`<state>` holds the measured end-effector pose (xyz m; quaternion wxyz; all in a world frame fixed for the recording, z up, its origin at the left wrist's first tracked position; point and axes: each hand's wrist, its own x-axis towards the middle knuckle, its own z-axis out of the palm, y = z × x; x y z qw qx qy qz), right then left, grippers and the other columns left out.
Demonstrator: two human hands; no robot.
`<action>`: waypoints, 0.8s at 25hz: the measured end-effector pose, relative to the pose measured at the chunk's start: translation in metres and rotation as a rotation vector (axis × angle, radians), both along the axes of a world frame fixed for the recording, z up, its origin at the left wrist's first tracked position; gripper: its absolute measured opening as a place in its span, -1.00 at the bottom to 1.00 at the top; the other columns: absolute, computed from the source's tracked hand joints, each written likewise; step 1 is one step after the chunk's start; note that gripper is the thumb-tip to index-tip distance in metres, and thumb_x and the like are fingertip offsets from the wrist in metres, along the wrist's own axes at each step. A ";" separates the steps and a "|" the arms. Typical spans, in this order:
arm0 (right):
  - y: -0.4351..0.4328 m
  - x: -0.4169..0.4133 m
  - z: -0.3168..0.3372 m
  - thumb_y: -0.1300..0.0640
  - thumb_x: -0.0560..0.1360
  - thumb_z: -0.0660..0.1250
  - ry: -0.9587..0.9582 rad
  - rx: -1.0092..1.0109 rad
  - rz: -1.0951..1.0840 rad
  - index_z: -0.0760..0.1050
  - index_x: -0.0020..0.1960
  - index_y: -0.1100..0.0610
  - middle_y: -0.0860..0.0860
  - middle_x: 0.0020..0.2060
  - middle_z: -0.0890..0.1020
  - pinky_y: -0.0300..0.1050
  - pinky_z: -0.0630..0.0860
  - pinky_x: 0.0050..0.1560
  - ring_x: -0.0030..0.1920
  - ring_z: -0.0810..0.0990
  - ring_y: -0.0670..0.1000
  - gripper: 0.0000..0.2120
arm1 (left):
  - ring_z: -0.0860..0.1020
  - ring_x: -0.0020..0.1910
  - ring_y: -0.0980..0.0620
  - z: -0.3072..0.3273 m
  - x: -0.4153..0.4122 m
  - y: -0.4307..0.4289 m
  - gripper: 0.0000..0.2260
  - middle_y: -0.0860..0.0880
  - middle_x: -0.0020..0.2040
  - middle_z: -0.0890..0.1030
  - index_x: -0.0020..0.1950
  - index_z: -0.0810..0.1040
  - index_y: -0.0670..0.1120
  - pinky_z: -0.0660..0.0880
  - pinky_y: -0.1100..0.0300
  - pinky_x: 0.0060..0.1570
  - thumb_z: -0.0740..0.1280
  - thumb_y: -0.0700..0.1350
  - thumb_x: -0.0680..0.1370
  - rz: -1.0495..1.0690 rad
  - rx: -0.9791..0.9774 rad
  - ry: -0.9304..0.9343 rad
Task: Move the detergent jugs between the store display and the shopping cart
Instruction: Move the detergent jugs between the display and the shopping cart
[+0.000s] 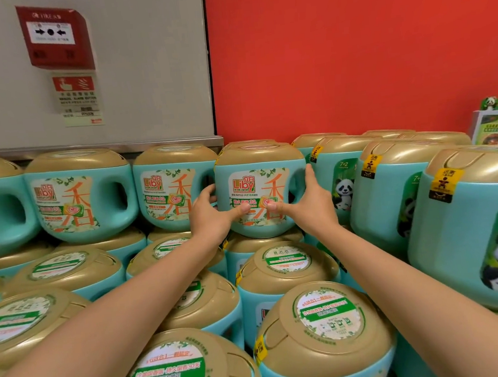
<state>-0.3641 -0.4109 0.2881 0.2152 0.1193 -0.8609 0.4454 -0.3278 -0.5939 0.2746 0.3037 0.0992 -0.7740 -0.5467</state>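
Note:
A teal detergent jug (pixel 257 163) with a gold lid and an orange Liby label stands in the top row of the display, against the red wall. My left hand (pixel 210 213) grips its left side, thumb pressed on the label. On the jug's right side my right hand (pixel 306 201) grips too, its thumb on the front and its fingers reaching up by the handle. Both arms stretch out over the lower rows. The shopping cart is not in view.
Same-labelled jugs (pixel 81 195) fill the top row to the left, and gold-lidded jugs (pixel 325 330) are stacked in lower tiers below my arms. Panda-labelled teal jugs (pixel 473 227) stand to the right. A red fire alarm box (pixel 55 36) hangs on the grey wall panel.

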 end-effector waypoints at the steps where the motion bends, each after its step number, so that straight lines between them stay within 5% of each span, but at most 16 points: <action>1: 0.000 0.001 0.000 -0.19 0.28 0.55 -0.005 0.018 -0.002 -0.12 0.59 0.06 0.10 0.42 0.42 0.06 0.47 0.18 0.35 0.45 0.16 0.16 | 0.50 0.29 -0.09 0.000 0.000 0.001 -0.18 -0.08 0.34 0.50 0.49 0.32 -0.09 0.48 -0.11 0.26 0.60 -0.01 0.31 0.006 -0.009 -0.001; 6: -0.008 -0.003 -0.002 -0.06 0.49 0.40 -0.117 0.068 0.141 -0.28 0.56 0.16 0.13 0.56 0.09 0.15 0.25 0.44 0.51 0.21 0.17 0.01 | 0.50 0.29 -0.10 -0.003 0.001 0.006 -0.16 -0.09 0.35 0.48 0.48 0.32 -0.08 0.49 -0.12 0.24 0.62 0.02 0.29 0.026 0.006 0.009; 10: -0.007 -0.003 0.000 -0.04 0.51 0.37 -0.126 0.072 0.129 0.09 0.49 0.20 0.17 0.43 0.37 0.17 0.41 0.31 0.36 0.44 0.19 -0.28 | 0.50 0.27 -0.08 -0.001 0.006 0.012 -0.13 -0.09 0.35 0.46 0.46 0.30 -0.07 0.51 -0.11 0.22 0.61 0.10 0.26 0.066 -0.054 -0.015; 13: -0.002 0.010 0.001 -0.02 0.50 0.40 -0.125 0.006 0.147 0.24 0.43 0.16 0.11 0.29 0.53 0.01 0.45 0.18 0.28 0.51 0.14 -0.39 | 0.46 0.32 -0.10 0.007 0.012 0.010 -0.18 -0.10 0.38 0.45 0.47 0.28 -0.09 0.45 -0.10 0.28 0.59 0.06 0.32 0.045 -0.115 -0.094; 17: 0.013 0.056 0.014 0.13 0.54 0.36 -0.060 -0.093 0.122 0.45 0.29 0.23 0.13 0.13 0.62 -0.08 0.52 0.10 0.10 0.59 0.06 -0.64 | 0.49 0.28 -0.07 0.028 0.050 0.014 -0.51 -0.09 0.35 0.49 0.39 0.42 -0.09 0.44 0.07 0.27 0.45 -0.14 0.48 0.061 -0.073 -0.114; 20: 0.043 0.124 0.009 0.26 0.55 0.30 -0.007 -0.385 0.227 0.58 0.01 0.14 0.08 -0.17 0.69 -0.23 0.58 -0.20 -0.25 0.64 -0.07 -0.90 | 0.60 0.04 0.08 0.040 0.107 0.031 -0.83 -0.02 0.10 0.64 0.11 0.60 -0.03 0.55 0.19 0.01 0.37 -0.19 0.54 -0.174 0.138 -0.010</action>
